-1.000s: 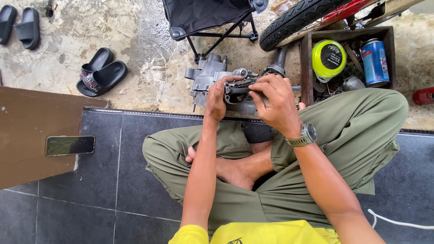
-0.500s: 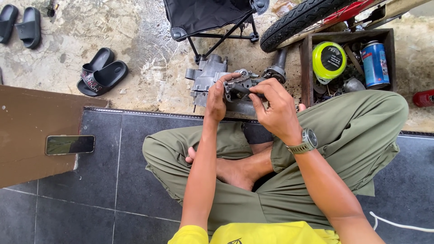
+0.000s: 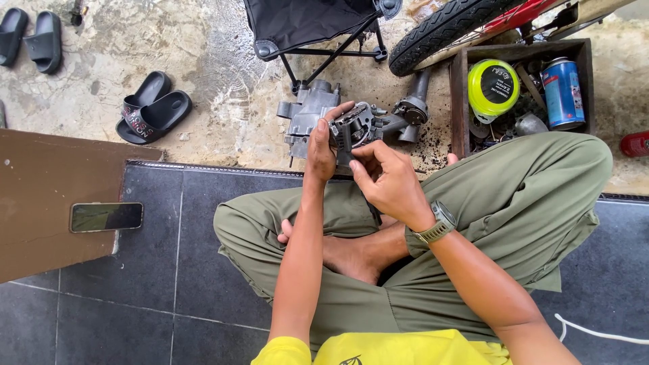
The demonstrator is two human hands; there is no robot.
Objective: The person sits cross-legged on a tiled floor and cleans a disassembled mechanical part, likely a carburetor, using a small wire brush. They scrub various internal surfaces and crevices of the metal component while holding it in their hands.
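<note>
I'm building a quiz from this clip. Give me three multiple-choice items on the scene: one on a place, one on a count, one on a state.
1. Where does the phone lie?
A. on the brown board
B. in the wooden box
C. on the folding chair

2. How many black sandals are on the concrete?
A. two
B. four
C. six

3. How is the small dark engine part held?
A. lying untouched on the floor
B. in the left hand only, the right hand on the knee
C. between both hands, above the lap

Answers:
1 A, the phone rests flat on the brown board at the person's left.
2 B, one pair lies near the board and another pair at the far corner.
3 C, the left hand grips its side and the right hand fingers meet it from below.
</note>
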